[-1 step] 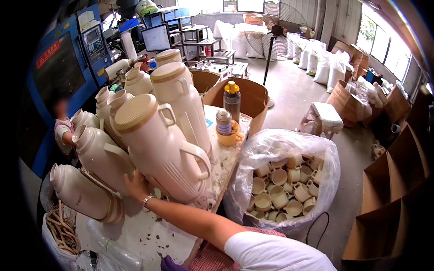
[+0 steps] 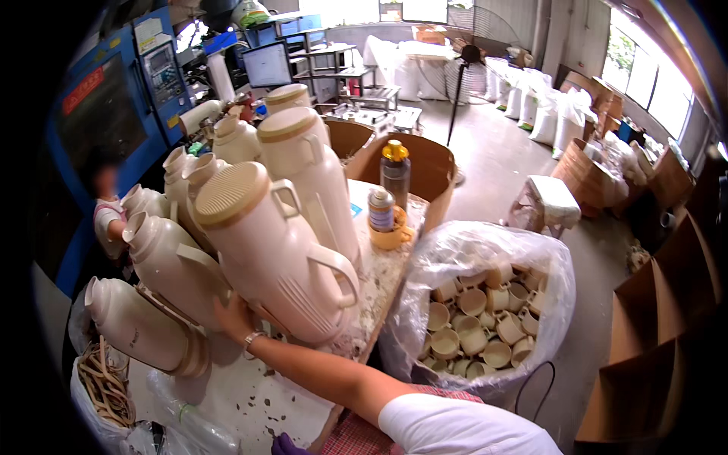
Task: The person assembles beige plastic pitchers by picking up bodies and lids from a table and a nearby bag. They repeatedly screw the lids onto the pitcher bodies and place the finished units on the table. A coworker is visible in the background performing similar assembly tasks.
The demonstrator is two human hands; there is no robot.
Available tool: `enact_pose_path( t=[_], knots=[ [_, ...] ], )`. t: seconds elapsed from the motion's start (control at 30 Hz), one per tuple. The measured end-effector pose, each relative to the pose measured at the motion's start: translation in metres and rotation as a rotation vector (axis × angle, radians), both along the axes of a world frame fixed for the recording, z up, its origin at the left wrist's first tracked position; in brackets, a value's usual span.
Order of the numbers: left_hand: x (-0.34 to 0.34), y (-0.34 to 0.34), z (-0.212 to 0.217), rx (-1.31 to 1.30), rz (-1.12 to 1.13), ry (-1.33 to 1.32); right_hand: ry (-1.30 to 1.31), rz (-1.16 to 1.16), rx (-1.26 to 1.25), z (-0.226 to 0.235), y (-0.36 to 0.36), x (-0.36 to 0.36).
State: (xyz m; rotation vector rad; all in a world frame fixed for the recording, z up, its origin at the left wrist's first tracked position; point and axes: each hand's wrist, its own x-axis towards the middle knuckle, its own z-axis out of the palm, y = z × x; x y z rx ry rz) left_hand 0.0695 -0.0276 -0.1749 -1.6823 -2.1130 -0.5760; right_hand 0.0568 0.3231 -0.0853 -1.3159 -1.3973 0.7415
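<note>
My right hand [image 2: 236, 318], bare with a metal watch at the wrist, reaches across the table. Its fingers are apart and touch the lower body of a lidless cream thermos flask [image 2: 176, 265]; some fingertips are hidden. Just right of the hand stands a tall cream thermos flask [image 2: 273, 258] with a ribbed lid and a side handle. Another lidless flask [image 2: 148, 334] is at the near left. Only a purple-gloved tip of what looks like my left hand [image 2: 287, 444] shows at the lower edge; its fingers are mostly hidden.
More flasks [image 2: 307, 174] crowd the table's far side. A yellow-capped bottle [image 2: 395, 173] and a spray can [image 2: 381, 210] in a yellow cup stand at its right edge. Beside the table is a plastic-lined container [image 2: 557, 303] of cream cups. A person [image 2: 110, 216] is at the left.
The whole scene sits slightly further right and lower in the picture. My right hand stays at the flask's lower body, and the flasks keep their places.
</note>
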Motion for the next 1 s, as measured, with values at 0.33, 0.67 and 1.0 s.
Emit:
enact_pose_path(
  t=[0.33, 0.67, 1.0],
  knots=[
    [0.005, 0.020, -0.001, -0.153, 0.011, -0.189, 0.111, 0.277, 0.023, 0.022, -0.033, 0.037],
    [-0.001, 0.006, 0.005, 0.082, 0.040, -0.223, 0.090, 0.740, 0.304, 0.019, -0.183, 0.055],
    [-0.002, 0.000, 0.025, 0.579, 0.031, -0.911, -0.068, 0.768, 0.633, 0.034, -0.251, 0.155]
  ],
)
